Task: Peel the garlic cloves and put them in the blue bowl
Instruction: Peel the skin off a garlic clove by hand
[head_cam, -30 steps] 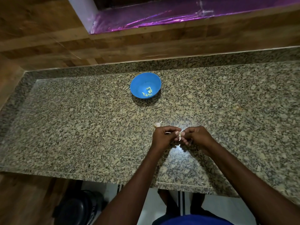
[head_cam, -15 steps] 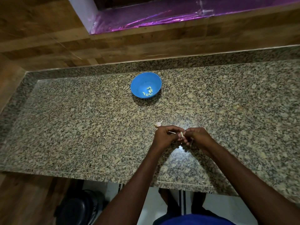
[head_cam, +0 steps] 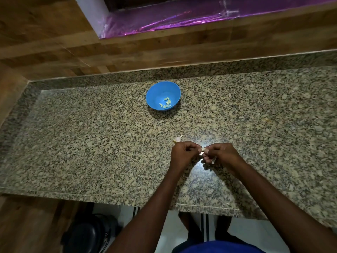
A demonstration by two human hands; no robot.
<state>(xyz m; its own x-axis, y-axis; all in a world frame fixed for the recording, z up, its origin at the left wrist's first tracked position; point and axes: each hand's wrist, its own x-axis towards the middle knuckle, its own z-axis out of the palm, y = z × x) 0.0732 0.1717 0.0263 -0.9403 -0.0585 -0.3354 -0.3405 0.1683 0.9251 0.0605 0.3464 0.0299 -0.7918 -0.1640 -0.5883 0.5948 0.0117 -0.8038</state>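
The left hand (head_cam: 183,154) and right hand (head_cam: 221,155) meet fingertip to fingertip, both pinching a clove (head_cam: 202,150) mostly hidden between them. A skin scrap (head_cam: 213,160) hangs under the right fingers. Another clove (head_cam: 178,139) lies just beyond the left knuckles. The bowl (head_cam: 156,95) sits well beyond, holding peeled cloves (head_cam: 166,103).

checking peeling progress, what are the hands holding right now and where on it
Both hands pinch one small garlic clove between their fingertips, left hand at its left end, right hand at its right. A scrap of skin hangs under the right fingers.
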